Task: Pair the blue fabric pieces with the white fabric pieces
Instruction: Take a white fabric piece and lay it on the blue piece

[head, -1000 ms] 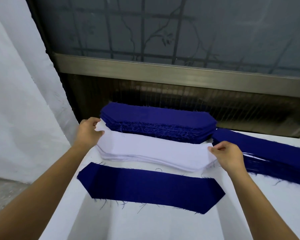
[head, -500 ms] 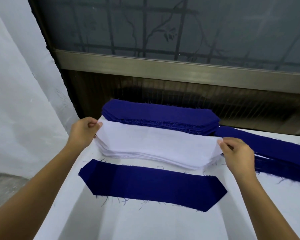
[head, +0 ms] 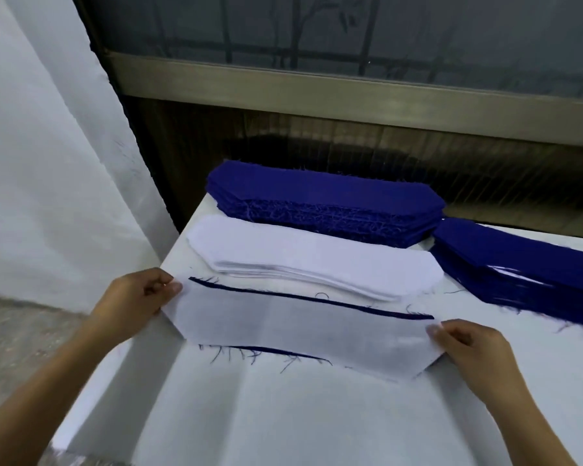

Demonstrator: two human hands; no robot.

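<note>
Your left hand (head: 138, 294) pinches the left end of a single white fabric piece (head: 300, 331), thumb on top and fingers curled beneath the tip. Your right hand (head: 468, 344) pinches the right end of the same piece in like manner. The piece lies stretched between both hands over a blue fabric piece (head: 317, 299) on the near part of the white table (head: 283, 415). The cover is not exact: a thin blue strip shows along the far edge, and a shorter strip with frayed threads shows along the near edge toward the left. Just behind this pair lies the white stack (head: 317, 260), its layers fanned at the near edge. Behind that, at the table's far edge, stands the blue stack (head: 317, 196), thick and squared, its raw edges facing you. To the right, a second pile (head: 519, 264) runs off toward the frame edge; it is blue on top, with white slivers showing between its layers. A metal window frame (head: 317, 85) crosses behind the table.
</note>
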